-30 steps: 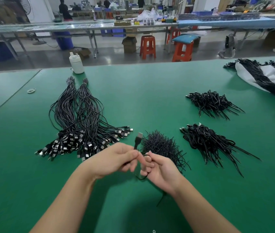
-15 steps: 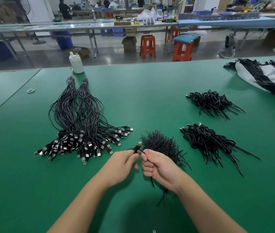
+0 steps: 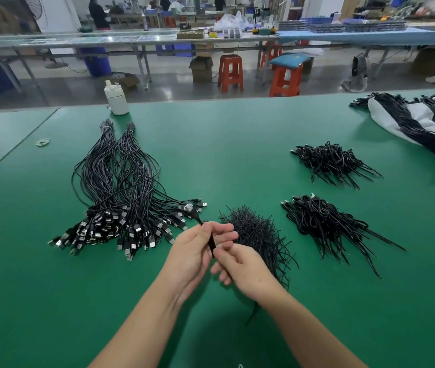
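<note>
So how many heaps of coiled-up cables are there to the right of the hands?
2: the far heap mid-table, and the near heap beside the pile of loose ties. Long cables on the white bag aren't counted.

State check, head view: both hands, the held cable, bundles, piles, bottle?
Left hand: grips the cable.
Right hand: pinches the cable's near end.
Cable: bunched, held off the table.
Long bundles: two, lying flat, banded at the far ends, plugs fanned out.
Ties: loose heap.
Near pile: coiled cables, heaped.
Far pile: same.
Bottle: upright.
White sheet: flat under more cables.
</note>
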Motion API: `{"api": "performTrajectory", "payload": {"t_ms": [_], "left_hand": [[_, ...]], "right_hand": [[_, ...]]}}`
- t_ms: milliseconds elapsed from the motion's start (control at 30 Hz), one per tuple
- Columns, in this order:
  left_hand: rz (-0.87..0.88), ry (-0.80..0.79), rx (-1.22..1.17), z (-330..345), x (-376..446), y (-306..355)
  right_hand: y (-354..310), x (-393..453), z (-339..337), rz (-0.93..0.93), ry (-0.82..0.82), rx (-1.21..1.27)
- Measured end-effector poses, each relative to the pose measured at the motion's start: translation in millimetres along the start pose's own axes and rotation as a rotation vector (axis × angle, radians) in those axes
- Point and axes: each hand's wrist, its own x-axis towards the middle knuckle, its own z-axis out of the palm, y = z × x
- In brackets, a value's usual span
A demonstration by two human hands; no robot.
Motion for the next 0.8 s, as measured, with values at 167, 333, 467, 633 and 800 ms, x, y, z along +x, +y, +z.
{"api": "performTrajectory", "payload": {"t_ms": [167, 333, 467, 633, 800], "left_hand": [[-0.056, -0.033, 0.041, 0.5, -2.8, 0.6], [-0.082, -0.120, 0.014, 1.4, -1.0, 3.8], [-0.143, -0.207, 0.074, -4.2, -0.6, 11.5], [-0.060, 0.017, 0.763, -13.6, 5.5, 3.6], [-0.062, 0.089, 0.968, -8.0, 8.0, -5.7]], "right_hand": [[1.7, 0.8, -1.2, -0.074, -0.072, 0.375], [2.8, 4.5, -6.2, -0.103, -0.009, 0.328], [0.5, 2.5, -13.6, -0.188, 0.065, 0.111], [4.4, 2.4, -24.0, -0.322, 0.193, -0.563], [7.7, 0.8, -20.0, -0.192, 0.081, -0.894]]}}
